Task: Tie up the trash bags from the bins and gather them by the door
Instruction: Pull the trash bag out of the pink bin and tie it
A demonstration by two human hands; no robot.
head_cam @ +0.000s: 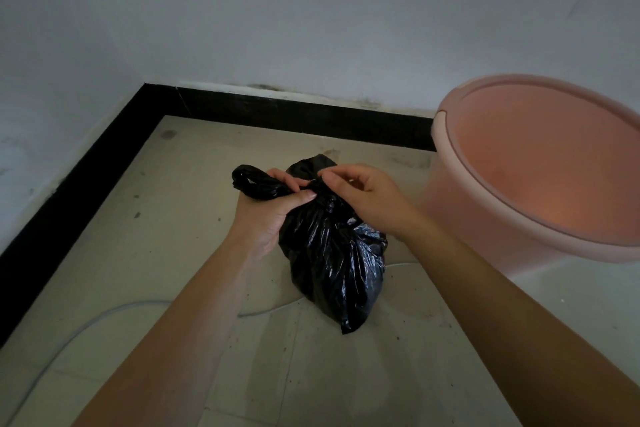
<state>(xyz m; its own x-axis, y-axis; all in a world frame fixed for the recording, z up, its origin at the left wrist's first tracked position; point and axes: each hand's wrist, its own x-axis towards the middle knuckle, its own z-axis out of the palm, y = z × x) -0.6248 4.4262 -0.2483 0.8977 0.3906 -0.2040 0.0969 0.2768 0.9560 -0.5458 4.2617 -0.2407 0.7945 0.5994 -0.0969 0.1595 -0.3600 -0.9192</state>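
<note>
**Knotting the bag's neck**

At frame centre, left of the pink bin (519, 204), the black trash bag (332, 260) is lying on the floor (180, 253). The left hand (270, 215) is gripping its twisted tail and the right hand (367, 194) is pinching the knot, likely to cinch it. The bag's long axis is running from the neck, which is pointing up-frame, down toward lower centre.

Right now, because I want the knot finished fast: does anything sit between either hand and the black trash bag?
Nothing visible does. The left hand grips the twisted tail of the black bag; the right hand pinches its neck. The pink bin stands apart on the right. No door shows.
</note>
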